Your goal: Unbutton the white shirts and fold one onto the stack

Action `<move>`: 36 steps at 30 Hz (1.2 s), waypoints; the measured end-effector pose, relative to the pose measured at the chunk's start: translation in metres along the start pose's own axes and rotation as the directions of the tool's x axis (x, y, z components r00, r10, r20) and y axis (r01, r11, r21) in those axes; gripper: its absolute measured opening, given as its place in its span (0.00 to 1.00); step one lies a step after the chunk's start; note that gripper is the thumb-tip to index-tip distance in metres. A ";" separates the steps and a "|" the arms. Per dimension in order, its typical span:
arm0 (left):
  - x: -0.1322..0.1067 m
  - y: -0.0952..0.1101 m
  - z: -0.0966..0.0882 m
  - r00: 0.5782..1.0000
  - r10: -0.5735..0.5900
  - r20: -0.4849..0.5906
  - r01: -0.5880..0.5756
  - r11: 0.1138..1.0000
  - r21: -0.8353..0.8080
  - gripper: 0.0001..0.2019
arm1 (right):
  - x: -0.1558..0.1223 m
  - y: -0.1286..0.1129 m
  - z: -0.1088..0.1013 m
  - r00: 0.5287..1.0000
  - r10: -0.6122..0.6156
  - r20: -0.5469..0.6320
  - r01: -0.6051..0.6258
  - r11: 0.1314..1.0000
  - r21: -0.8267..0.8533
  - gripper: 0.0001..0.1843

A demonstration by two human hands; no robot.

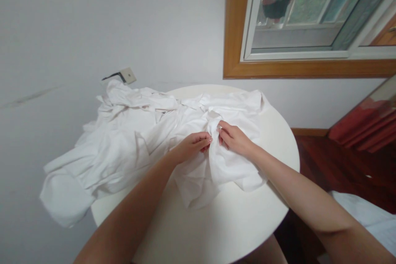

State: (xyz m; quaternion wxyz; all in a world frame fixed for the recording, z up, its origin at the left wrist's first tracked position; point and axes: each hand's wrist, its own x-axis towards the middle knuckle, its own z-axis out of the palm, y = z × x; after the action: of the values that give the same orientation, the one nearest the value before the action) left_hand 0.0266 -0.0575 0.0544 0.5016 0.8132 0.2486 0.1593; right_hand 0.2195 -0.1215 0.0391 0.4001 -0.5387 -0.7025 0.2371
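Observation:
A thin white shirt (235, 165) lies crumpled over the middle of the round table, its cloth gathered into a raised fold between my hands. My left hand (198, 142) is closed, with thumb and fingertips pinching the left side of that fold. Just to its right, my right hand (233, 137) curls its fingers around the cloth on the other side. The fold hides parts of the fingertips. More white clothes (114, 144) are heaped on the left, touching the shirt, and one end droops past the table's left edge.
The round white table (247, 222) stands against a grey-white wall (170, 20). A wall socket (128, 75) with a black plug is just behind the heap. A wood-framed window (233, 49) is at upper right, and a red curtain (368, 128) hangs at right.

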 end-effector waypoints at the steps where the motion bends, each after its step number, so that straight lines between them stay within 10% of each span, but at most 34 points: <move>1: 0.000 0.001 0.000 1.000 0.004 0.003 -0.004 1.000 0.010 0.16 | 0.000 0.001 0.000 1.000 -0.004 -0.009 0.004 1.000 -0.011 0.07; 9: 0.001 0.001 -0.007 0.984 0.075 -0.161 -0.029 0.962 0.272 0.17 | 0.002 -0.002 -0.001 0.982 -0.077 -0.172 0.084 0.996 0.032 0.06; 12: 0.001 0.002 -0.007 0.873 0.266 -0.410 -0.048 0.881 0.470 0.14 | 0.001 -0.005 -0.001 0.969 -0.083 -0.233 0.114 0.986 0.122 0.04; 15: 0.000 0.006 -0.001 0.779 0.471 -0.413 -0.115 0.756 0.645 0.17 | -0.001 -0.008 -0.001 0.958 -0.087 -0.275 0.145 0.969 0.199 0.05; 24: 0.002 -0.006 0.025 0.857 0.513 0.045 -0.364 0.541 0.759 0.23 | -0.006 -0.014 -0.004 0.923 -0.176 -0.341 0.189 0.982 0.003 0.05; 30: 0.004 -0.017 0.021 0.905 0.414 0.098 -0.359 0.621 0.697 0.12 | 0.000 -0.011 -0.003 0.940 -0.341 -0.018 0.335 0.932 -0.134 0.07; 36: 0.001 -0.014 -0.010 0.958 0.251 -0.139 -0.121 0.792 0.598 0.16 | 0.007 0.010 -0.003 0.998 -0.022 -0.060 0.034 0.977 0.209 0.14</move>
State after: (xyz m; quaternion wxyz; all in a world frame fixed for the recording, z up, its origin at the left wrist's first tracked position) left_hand 0.0191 -0.0445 0.0463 0.1803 0.9264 0.2554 0.2096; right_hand 0.2268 -0.1120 0.0358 0.4781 -0.4899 -0.6694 0.2888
